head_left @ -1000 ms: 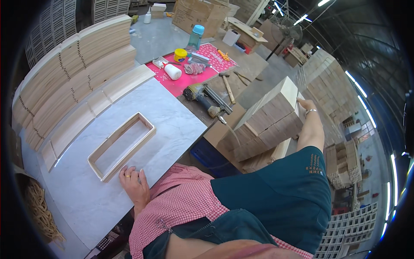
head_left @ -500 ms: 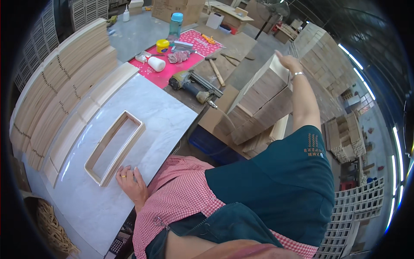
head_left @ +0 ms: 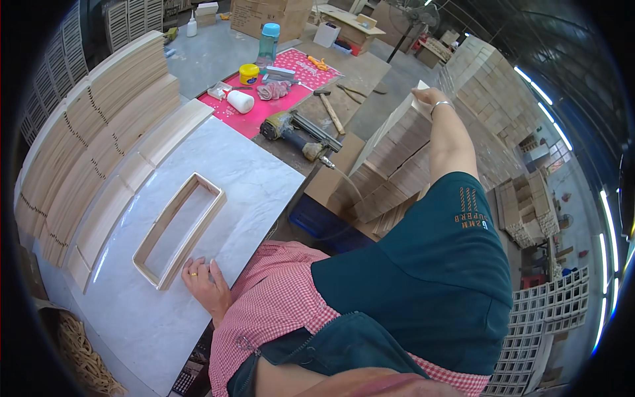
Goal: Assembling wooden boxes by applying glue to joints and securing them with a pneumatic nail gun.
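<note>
The left hand (head_left: pixel 207 286) rests half open, empty, on the smooth marble-patterned table (head_left: pixel 254 169), with the round-cornered pale wooden frame (head_left: pixel 193 241) just beside it at eleven o'clock. Toward two o'clock, the right hand (head_left: pixel 428 96) curls over the grainy wood stack (head_left: pixel 391 157), its grip unclear; half a second ago its fingers pointed upward, while the frame stays put.

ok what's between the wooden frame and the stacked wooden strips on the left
In the head view, a low run of grooved wood lies beside the stacked wooden strips, then a stretch of marble-patterned tabletop reaches the wooden frame.
</note>
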A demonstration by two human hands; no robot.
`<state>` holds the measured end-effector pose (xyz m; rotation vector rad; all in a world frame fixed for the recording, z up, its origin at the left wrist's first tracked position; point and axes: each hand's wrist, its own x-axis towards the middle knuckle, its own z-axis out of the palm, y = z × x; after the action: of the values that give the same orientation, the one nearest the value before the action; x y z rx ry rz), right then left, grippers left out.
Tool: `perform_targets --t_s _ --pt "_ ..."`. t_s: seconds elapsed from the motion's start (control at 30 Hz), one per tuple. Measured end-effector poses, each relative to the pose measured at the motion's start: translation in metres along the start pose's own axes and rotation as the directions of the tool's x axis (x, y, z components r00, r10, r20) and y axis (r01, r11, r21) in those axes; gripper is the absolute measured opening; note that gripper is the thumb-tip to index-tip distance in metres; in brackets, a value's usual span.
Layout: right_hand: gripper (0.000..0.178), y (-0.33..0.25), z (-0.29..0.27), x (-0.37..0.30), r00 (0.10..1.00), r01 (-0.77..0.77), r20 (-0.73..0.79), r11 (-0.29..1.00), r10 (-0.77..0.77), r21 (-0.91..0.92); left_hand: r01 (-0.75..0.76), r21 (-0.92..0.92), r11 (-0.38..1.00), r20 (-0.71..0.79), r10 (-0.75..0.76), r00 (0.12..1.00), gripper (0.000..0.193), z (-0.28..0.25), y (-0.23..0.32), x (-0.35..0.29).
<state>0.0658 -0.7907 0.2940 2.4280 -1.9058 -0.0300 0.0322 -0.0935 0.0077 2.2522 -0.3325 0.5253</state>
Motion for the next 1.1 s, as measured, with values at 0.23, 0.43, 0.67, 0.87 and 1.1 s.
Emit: perform_targets --t_s 0.23,0.43,0.67,0.87,1.1 --pt "0.076 -0.014 -0.036 -0.055 0.988 0.066 -0.145 0.993 -0.051 0.102 -0.041 -0.015 0.999 -0.037 0.041 0.999 0.011 0.0 -0.003 0.002" --pt "0.079 -0.133 -0.019 -0.13 0.492 0.817 -0.41 0.57 -0.768 -0.089 -0.025 -0.264 0.964 -0.08 0.004 0.997 0.016 -0.02 0.017 0.008" --pt "0.076 -0.202 0.079 -0.396 -0.622 0.75 -0.369 -0.661 -0.691 -0.027 0.393 -0.915 0.094 0.273 -0.573 0.772 0.042 -0.068 0.054 0.07" --pt "0.085 -0.215 0.104 -0.456 -0.795 0.538 -0.297 -0.841 -0.529 0.055 0.334 -0.934 0.125 0.14 -0.733 0.665 0.039 -0.096 0.023 0.03" --pt "0.083 -0.245 0.115 -0.458 -0.776 0.577 -0.309 -0.817 -0.55 0.005 0.202 -0.97 0.133 0.039 -0.739 0.672 0.039 -0.113 0.001 0.024"
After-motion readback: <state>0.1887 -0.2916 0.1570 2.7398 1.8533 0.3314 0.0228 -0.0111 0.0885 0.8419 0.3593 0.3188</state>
